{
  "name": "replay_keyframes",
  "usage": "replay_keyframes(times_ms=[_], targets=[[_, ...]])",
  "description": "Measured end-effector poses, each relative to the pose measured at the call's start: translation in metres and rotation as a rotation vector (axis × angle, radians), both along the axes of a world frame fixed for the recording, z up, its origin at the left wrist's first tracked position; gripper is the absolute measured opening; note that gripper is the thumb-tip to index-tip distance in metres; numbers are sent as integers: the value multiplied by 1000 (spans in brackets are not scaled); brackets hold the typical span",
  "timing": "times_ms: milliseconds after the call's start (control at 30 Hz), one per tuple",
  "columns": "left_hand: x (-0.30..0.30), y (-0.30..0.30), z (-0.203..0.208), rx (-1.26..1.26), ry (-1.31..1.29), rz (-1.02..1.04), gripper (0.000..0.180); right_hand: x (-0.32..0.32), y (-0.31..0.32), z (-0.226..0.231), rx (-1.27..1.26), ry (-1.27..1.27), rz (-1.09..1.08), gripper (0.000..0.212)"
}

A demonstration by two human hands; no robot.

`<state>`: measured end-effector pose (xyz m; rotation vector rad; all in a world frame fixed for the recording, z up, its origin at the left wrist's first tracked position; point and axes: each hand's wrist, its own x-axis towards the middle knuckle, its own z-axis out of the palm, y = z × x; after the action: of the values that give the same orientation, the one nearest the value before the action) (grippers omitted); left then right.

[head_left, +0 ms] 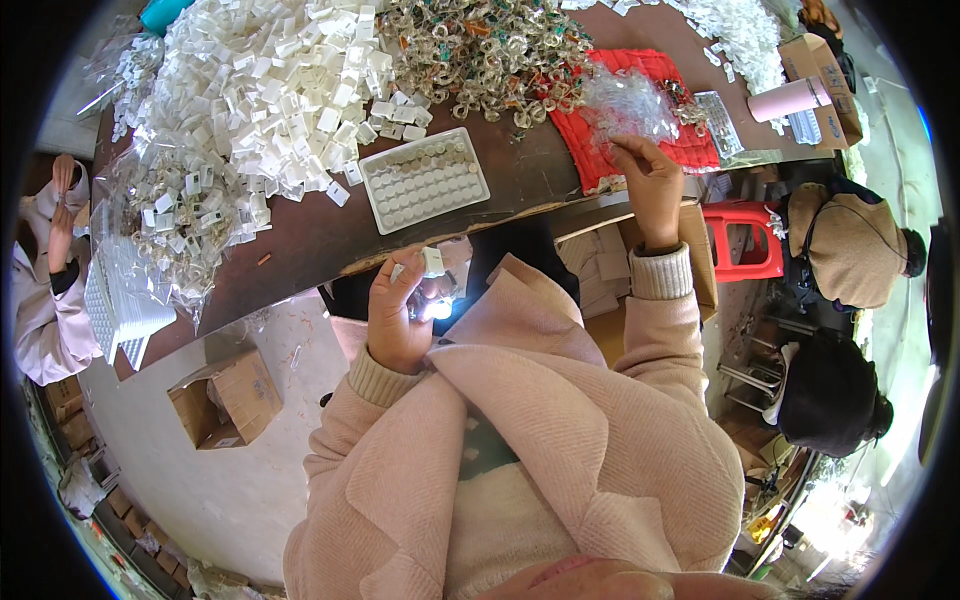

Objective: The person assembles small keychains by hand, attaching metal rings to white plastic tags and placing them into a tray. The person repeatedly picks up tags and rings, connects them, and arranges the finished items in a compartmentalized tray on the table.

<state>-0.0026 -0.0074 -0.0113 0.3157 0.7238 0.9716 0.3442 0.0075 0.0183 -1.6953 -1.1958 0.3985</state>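
Note:
My left hand point(397, 315) is raised in front of the table edge, its fingers closed on a small white plastic case point(432, 262). Just below the case, a bright white light point(437, 308) shines at the same hand; its glare hides what it belongs to. My right hand point(652, 187) is over the near side of the red quilted cloth point(577, 150), thumb and forefinger pinched together. Whatever may be between those fingertips is too small to make out. Close beyond them lies a heap of clear plastic pieces point(630, 105) on the cloth.
A large pile of white cases point(275, 90) and a heap of clear ring-like pieces point(485, 50) cover the far table. Nearer stand a white compartment tray point(425, 180) and a filled clear bag point(175, 215). A red stool point(745, 240) and other people point(855, 245) are at right.

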Motion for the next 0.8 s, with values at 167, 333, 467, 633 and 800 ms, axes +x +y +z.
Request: replay_keyframes(times_ms=[167, 333, 467, 633, 800], targets=[[-1, -1, 1, 14, 8, 1, 31, 1, -1, -9, -46, -167, -14, 17], [-2, 0, 2, 23, -35, -12, 30, 0, 0, -8, -100, -274, 3, 12], [-4, -2, 4, 8, -26, 1, 29, -2, 2, -6, -112, -198, -58, 13], [-4, -5, 8, 19, -25, 15, 28, 4, 3, -4, -120, 5, -104, 11], [-4, -7, 10, 39, -26, -17, 30, 10, 1, -2, -55, -152, -34, 12]])
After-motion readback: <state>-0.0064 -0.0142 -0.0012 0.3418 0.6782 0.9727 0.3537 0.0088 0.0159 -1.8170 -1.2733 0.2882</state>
